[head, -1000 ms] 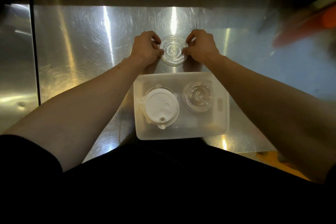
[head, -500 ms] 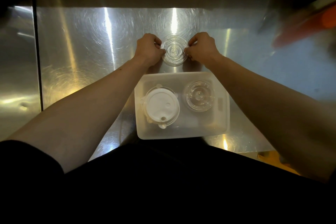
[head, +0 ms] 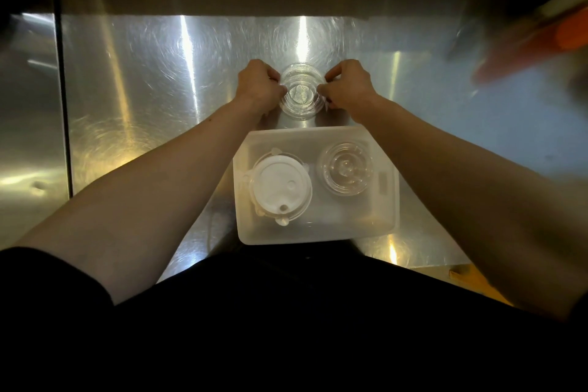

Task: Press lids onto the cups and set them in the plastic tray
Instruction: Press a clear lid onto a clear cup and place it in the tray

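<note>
While both of your arms reach forward over the steel surface (head: 133,79), your hands meet at a clear cup (head: 300,92) that stands on the metal just beyond the far wall of the plastic tray (head: 318,232). Your left hand (head: 257,87) is curled against the cup's left edge, and your right hand (head: 348,87) is curled against its right edge; the fingers of both are bent in tight and pinch the rim from either side. A clear lid appears to sit on top of the cup, though the glare makes it hard to tell how fully it is seated.

Inside the tray, nearer your body, two cups stand side by side. The one on the left wears a white lid (head: 278,188) with a small sip hole near its near edge. The one on the right carries a clear lid (head: 346,168) with ringed ridges. They stand close together, not touching.

At the far right, something orange (head: 569,32) is blurred beyond telling.
</note>
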